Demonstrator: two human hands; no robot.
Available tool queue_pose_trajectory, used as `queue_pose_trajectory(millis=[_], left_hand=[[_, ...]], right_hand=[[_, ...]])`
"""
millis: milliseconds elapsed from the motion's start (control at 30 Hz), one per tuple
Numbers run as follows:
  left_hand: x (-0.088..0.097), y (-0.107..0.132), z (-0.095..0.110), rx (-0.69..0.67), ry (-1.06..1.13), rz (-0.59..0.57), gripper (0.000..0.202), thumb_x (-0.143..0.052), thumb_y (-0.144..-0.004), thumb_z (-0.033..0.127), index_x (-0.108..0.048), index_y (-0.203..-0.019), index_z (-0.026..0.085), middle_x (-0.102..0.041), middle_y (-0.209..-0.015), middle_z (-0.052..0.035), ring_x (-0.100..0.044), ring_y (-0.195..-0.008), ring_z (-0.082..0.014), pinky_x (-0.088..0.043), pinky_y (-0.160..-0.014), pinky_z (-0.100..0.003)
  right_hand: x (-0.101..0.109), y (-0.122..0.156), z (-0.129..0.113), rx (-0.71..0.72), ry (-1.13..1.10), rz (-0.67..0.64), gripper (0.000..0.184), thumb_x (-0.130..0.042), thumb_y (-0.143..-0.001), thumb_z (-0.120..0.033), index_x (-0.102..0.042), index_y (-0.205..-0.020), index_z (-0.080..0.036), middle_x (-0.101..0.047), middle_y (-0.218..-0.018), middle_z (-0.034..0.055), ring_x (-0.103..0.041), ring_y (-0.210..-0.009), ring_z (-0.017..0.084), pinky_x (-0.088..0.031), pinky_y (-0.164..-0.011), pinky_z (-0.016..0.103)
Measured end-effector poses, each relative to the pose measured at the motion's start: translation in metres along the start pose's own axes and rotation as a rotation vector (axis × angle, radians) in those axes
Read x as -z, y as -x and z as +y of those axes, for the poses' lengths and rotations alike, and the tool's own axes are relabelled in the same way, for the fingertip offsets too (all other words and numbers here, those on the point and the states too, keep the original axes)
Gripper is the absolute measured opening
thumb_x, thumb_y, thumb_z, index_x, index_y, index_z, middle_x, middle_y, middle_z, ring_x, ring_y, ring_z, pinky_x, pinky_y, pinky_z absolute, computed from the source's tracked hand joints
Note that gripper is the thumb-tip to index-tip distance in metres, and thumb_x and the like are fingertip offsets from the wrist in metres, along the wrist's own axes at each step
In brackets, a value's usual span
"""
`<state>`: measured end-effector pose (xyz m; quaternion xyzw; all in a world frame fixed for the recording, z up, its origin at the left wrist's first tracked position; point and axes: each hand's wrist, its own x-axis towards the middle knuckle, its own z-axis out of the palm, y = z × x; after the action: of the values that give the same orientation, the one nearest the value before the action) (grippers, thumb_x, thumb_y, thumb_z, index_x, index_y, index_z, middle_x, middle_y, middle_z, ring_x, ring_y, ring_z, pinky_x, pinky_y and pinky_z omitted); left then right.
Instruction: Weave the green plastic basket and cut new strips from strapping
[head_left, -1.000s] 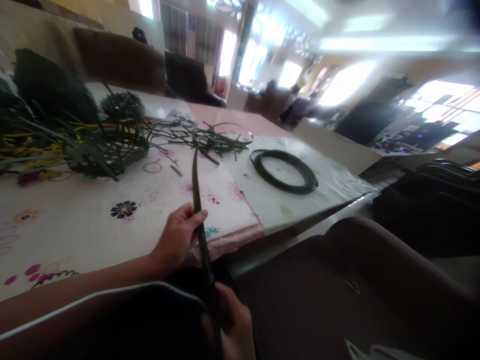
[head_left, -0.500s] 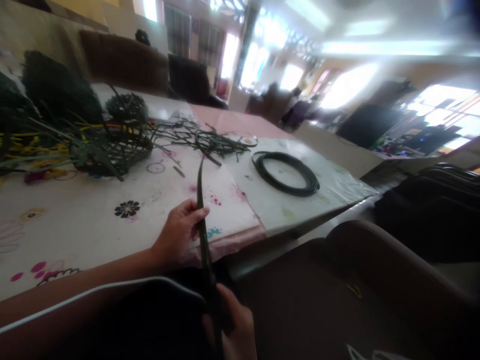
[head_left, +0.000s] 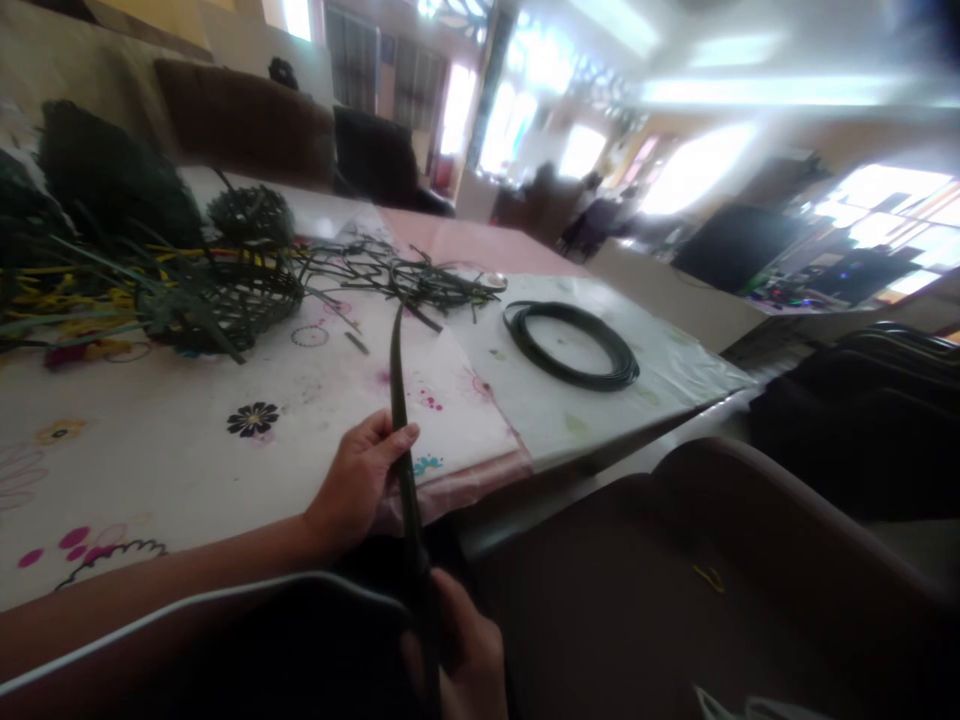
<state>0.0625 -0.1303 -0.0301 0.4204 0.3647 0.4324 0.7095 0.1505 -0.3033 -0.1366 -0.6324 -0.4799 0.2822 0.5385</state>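
A long, flat dark green strip point(head_left: 399, 375) rises from my lap, its tip curving over the table edge. My left hand point(head_left: 358, 475) pinches it between thumb and fingers partway along. Lower down, my right hand point(head_left: 476, 645) is closed around a dark object at the strip's lower part; against the dark clothing its shape does not show. On the table, beyond my left hand, lie cut green strips point(head_left: 442, 287) in a loose heap. A coil of dark green strip point(head_left: 574, 345) rests to the right.
A woven green basket point(head_left: 225, 300) and yellow strands point(head_left: 45, 270) stand at the left of the flowered tablecloth point(head_left: 172, 450). A white cable point(head_left: 225, 590) crosses in front of my left forearm. A brown chair point(head_left: 712, 500) stands at the right, with a small yellow scrap point(head_left: 709, 578) on it.
My left hand has moved slightly down with the strip, and the strip's upper part leans a little more to the left. The white cable hangs slightly lower.
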Motion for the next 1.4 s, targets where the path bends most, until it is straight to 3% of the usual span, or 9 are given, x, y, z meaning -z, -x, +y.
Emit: queue_pose_trajectory(millis=[200,400,533,633,800,967,1133,1400], left_hand=[[0.002,-0.006,0.006,0.006,-0.010,-0.009,0.028,-0.072,-0.078,0.031,-0.048,-0.072,0.018,-0.043,-0.057,0.0058,-0.037,-0.047,-0.0056,-0.029,-0.042,-0.018],[0.005,-0.013,0.008,-0.039,-0.029,-0.018,0.034,-0.070,-0.081,0.036,-0.044,-0.069,0.018,-0.041,-0.055,0.0060,-0.034,-0.046,-0.0053,-0.025,-0.041,-0.018],[0.004,-0.008,0.002,-0.004,-0.010,-0.041,0.035,-0.071,-0.081,0.036,-0.043,-0.069,0.019,-0.041,-0.054,0.0063,-0.034,-0.045,-0.0057,-0.026,-0.042,-0.019],[0.003,-0.004,0.000,-0.003,-0.003,-0.041,0.036,-0.071,-0.081,0.036,-0.042,-0.068,0.018,-0.041,-0.053,0.0064,-0.035,-0.044,-0.0055,-0.027,-0.042,-0.019],[0.002,-0.004,0.001,-0.001,-0.002,-0.028,0.035,-0.070,-0.081,0.036,-0.044,-0.068,0.018,-0.042,-0.054,0.0060,-0.037,-0.045,-0.0052,-0.029,-0.043,-0.018],[0.004,-0.010,0.007,0.016,-0.015,-0.044,0.023,-0.070,-0.080,0.032,-0.053,-0.078,0.018,-0.051,-0.062,0.0033,-0.044,-0.049,-0.0064,-0.033,-0.045,-0.018],[0.005,-0.012,0.010,-0.019,-0.027,-0.051,0.028,-0.069,-0.082,0.034,-0.047,-0.073,0.018,-0.047,-0.060,0.0048,-0.041,-0.047,-0.0057,-0.031,-0.043,-0.017],[0.001,-0.004,0.005,-0.067,-0.057,-0.003,0.031,-0.068,-0.083,0.035,-0.043,-0.071,0.020,-0.042,-0.053,0.0069,-0.036,-0.041,-0.0057,-0.028,-0.037,-0.018]], right_hand=[[0.008,-0.001,0.005,0.052,0.047,-0.044,0.046,-0.067,-0.082,-0.041,-0.063,-0.120,-0.015,-0.070,-0.066,0.0018,-0.064,-0.051,0.014,-0.054,-0.052,0.019],[0.004,-0.004,-0.002,-0.008,-0.029,-0.042,0.038,-0.067,-0.080,-0.038,-0.066,-0.111,-0.016,-0.064,-0.055,-0.0017,-0.056,-0.040,0.011,-0.048,-0.042,0.016],[0.001,-0.005,-0.009,-0.031,-0.055,-0.019,0.044,-0.069,-0.077,-0.041,-0.066,-0.113,-0.015,-0.073,-0.074,0.0049,-0.066,-0.056,0.014,-0.056,-0.059,0.019],[-0.001,-0.004,-0.007,-0.021,-0.033,-0.002,0.045,-0.069,-0.077,-0.041,-0.066,-0.114,-0.015,-0.074,-0.080,0.0067,-0.069,-0.064,0.016,-0.057,-0.063,0.020],[-0.002,-0.001,0.002,0.035,0.010,0.016,0.045,-0.066,-0.081,-0.041,-0.065,-0.119,-0.016,-0.071,-0.070,0.0031,-0.063,-0.049,0.013,-0.054,-0.051,0.019],[0.005,-0.003,0.006,0.086,0.054,-0.066,0.046,-0.068,-0.081,-0.036,-0.064,-0.121,-0.016,-0.069,-0.066,0.0013,-0.064,-0.051,0.014,-0.056,-0.054,0.019],[0.001,-0.001,0.001,0.032,0.012,-0.001,0.042,-0.067,-0.080,-0.045,-0.068,-0.110,-0.017,-0.067,-0.063,0.0013,-0.061,-0.048,0.014,-0.053,-0.048,0.019],[0.001,0.006,0.001,-0.062,0.021,0.065,0.050,-0.074,-0.074,-0.046,-0.069,-0.115,-0.018,-0.074,-0.090,0.0098,-0.072,-0.073,0.022,-0.060,-0.062,0.024]])
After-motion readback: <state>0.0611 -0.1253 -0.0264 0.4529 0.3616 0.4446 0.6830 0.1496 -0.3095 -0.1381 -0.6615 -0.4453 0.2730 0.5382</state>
